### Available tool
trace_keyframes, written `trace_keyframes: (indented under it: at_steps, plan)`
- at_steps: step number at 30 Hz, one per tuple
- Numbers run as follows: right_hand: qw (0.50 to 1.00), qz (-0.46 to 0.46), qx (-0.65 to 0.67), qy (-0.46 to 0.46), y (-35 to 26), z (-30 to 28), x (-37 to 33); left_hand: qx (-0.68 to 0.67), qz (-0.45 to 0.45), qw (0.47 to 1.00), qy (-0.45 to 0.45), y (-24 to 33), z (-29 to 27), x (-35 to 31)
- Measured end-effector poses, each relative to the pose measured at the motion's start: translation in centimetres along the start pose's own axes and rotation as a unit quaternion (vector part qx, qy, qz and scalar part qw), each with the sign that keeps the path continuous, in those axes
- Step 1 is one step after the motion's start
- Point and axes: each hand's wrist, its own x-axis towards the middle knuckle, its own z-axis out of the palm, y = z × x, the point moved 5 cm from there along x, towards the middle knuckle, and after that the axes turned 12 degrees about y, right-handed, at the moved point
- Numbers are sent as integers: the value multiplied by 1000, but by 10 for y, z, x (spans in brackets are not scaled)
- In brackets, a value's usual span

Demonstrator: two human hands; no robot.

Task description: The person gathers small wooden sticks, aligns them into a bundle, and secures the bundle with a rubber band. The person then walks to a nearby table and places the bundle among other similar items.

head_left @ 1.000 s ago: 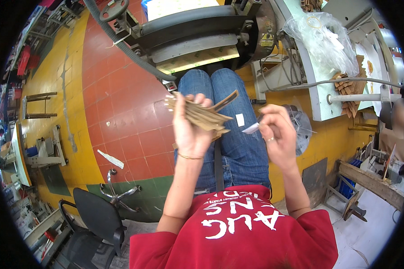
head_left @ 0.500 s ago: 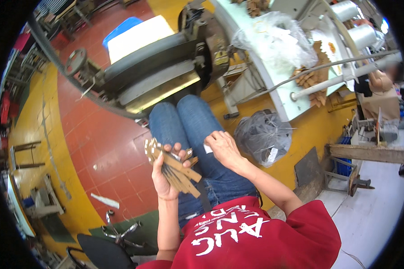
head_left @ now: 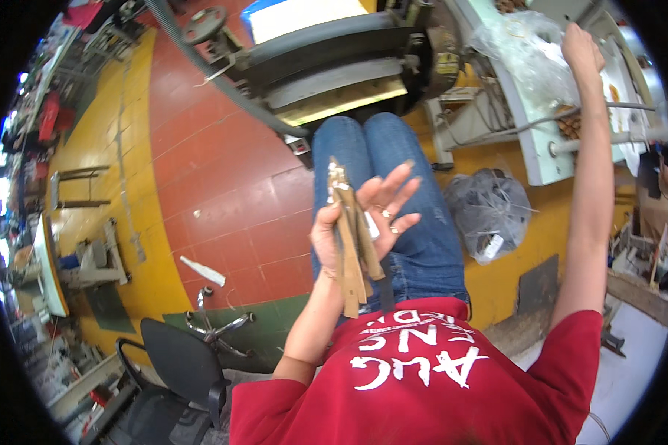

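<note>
In my left hand (head_left: 388, 204), held above my lap, is a fanned bundle of narrow brown strips (head_left: 351, 256). The thumb clamps them against the palm while the other fingers spread apart. A small white piece (head_left: 372, 225) shows between the strips and the palm. My right arm stretches far forward to the right, over the pale green table (head_left: 545, 159). There my right hand (head_left: 583, 50) is closed beside a clear plastic bag (head_left: 525, 55). Whatever its fingers hold, if anything, is hidden.
A machine with a long roller (head_left: 326, 63) stands in front of my knees. Beside my right leg, a grey plastic bag (head_left: 488, 211) lies on the floor. A black office chair (head_left: 178, 356) is behind to the left. A thin bar (head_left: 616, 141) crosses the table edge.
My right hand has gone from my lap up to the table at the far right. The left hand has turned, its fingers now more spread, still holding the strips. The whole view has shifted.
</note>
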Motion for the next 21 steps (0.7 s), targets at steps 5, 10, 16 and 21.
trace_keyframes:
  at_steps: [5,10,16,21]
  plan:
    - [983,-29,-133,126,-7,-1,-7,72,31,991,-105,3,19,0]
    - [911,-3,412,-8,-45,-103,-85,35,71,990,-115,8,23,2]
    - [569,-189,722,-344,-164,-197,-299,128,140,978,-86,21,27,8]
    - [494,-117,835,-214,-173,-214,-304,125,152,978,-70,20,32,6]
